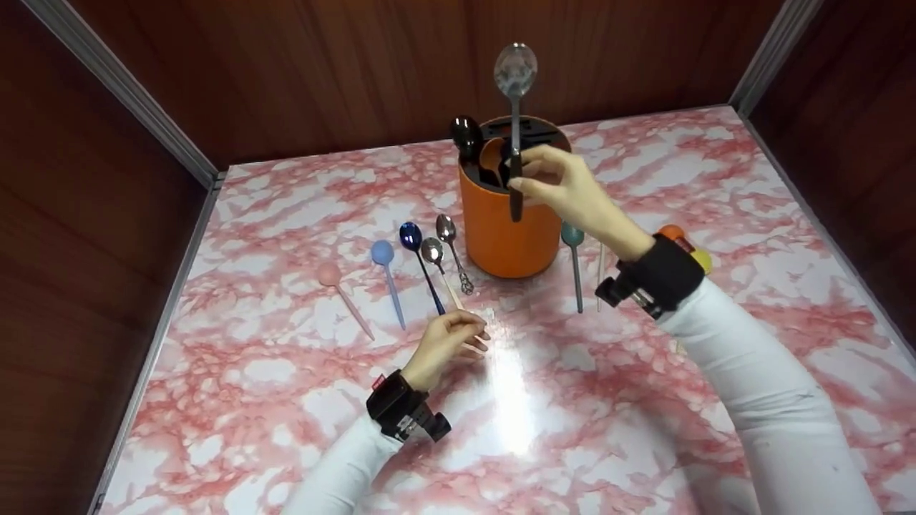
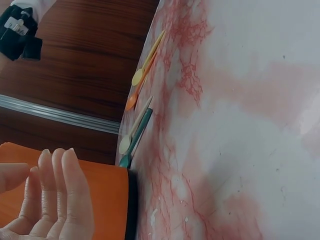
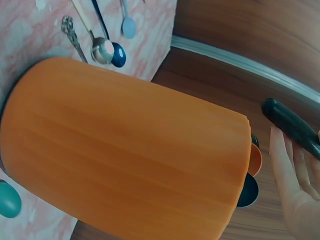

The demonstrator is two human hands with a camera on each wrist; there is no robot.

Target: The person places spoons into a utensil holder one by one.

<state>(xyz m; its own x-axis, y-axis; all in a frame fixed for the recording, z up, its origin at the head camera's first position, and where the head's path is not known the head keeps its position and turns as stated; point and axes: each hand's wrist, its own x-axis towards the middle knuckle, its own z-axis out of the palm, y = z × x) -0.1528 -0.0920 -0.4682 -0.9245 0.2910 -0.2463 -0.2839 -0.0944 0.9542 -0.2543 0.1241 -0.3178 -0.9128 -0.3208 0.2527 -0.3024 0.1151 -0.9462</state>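
My right hand (image 1: 576, 193) pinches the black handle of a metal spoon (image 1: 515, 71) between thumb and fingers. The spoon stands upright, bowl at the top, overlapping the orange utensil holder (image 1: 512, 239) in the head view. In the right wrist view, the handle end (image 3: 287, 117) lies beyond the holder's rim. Inside the holder are a black spoon (image 1: 466, 136) and an orange spoon (image 1: 491, 154). My left hand (image 1: 442, 348) hovers low over the table, empty, its fingers relaxed, close to the handle end of a cream-handled spoon (image 1: 434, 252).
Left of the holder lie an ornate silver spoon (image 1: 446, 229), a dark blue spoon (image 1: 411, 236), a light blue spoon (image 1: 383, 252) and a pink spoon (image 1: 330, 275). To its right are a teal spoon (image 1: 572, 234), orange (image 1: 671, 232) and yellow (image 1: 704, 262) ones. Wood-grain walls enclose the marbled table (image 1: 272, 429).
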